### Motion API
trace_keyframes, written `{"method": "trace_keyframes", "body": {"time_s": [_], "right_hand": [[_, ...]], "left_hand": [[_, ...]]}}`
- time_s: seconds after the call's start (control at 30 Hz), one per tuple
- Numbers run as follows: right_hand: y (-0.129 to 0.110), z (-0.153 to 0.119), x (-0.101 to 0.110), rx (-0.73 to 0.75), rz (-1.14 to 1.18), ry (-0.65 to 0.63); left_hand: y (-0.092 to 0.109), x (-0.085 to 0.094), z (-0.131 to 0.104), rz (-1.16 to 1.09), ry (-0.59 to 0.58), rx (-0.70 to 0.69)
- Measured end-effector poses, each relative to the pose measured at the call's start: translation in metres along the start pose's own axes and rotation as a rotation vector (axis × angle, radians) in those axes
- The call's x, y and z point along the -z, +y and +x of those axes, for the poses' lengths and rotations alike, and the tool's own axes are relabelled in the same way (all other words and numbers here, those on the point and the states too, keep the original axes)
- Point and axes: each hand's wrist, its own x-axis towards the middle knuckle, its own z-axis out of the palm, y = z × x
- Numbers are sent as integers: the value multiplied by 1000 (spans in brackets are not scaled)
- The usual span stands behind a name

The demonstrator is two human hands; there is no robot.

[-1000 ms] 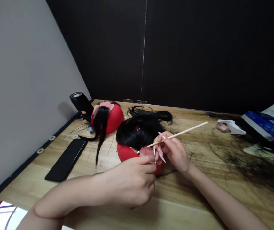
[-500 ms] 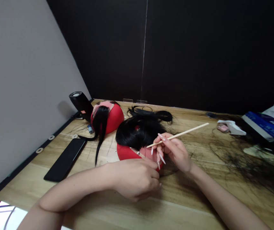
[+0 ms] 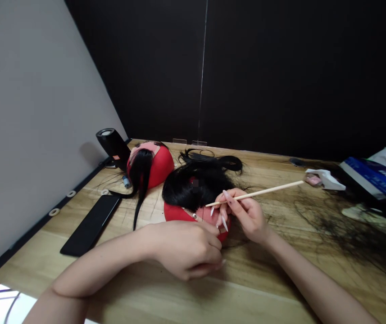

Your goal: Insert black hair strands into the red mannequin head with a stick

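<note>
A red wig block (image 3: 181,213) lies on the wooden table, with a pinkish net base over its front and a mass of black hair (image 3: 182,186) folded back across its top. My right hand (image 3: 247,216) pinches a ventilating needle (image 3: 267,190) by its long pale wooden handle, the point close to the net at the hair's edge. The fine tip is too small to make out. My left hand (image 3: 189,247) is closed, knuckles up, at the block's near side. Its fingertips are hidden, so whatever they grip cannot be seen.
Behind to the left stands a second red block (image 3: 162,166) with black hair, beside a black cylindrical speaker (image 3: 113,146). A black phone (image 3: 91,225) lies at the left. Loose hair (image 3: 348,234), a crumpled tissue (image 3: 331,180) and a blue packet (image 3: 375,175) are at the right.
The handle's far end has swung down and to the right, so the ventilating needle lies flatter. My left hand has shifted slightly left and up.
</note>
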Motion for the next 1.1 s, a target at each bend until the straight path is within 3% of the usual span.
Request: {"method": "trace_keyframes", "body": {"time_s": [0.5,0.83,1.1], "right_hand": [[7,-2,6,-23,167,-66],[3,-2,6,12,156,-104],[-2,-3,3,4,114,-105]], "left_hand": [[0,0,0,-9,-5,-7],[2,-1,-1,-18,20,-21],[15,-2,0,-81,-12,-110]]}}
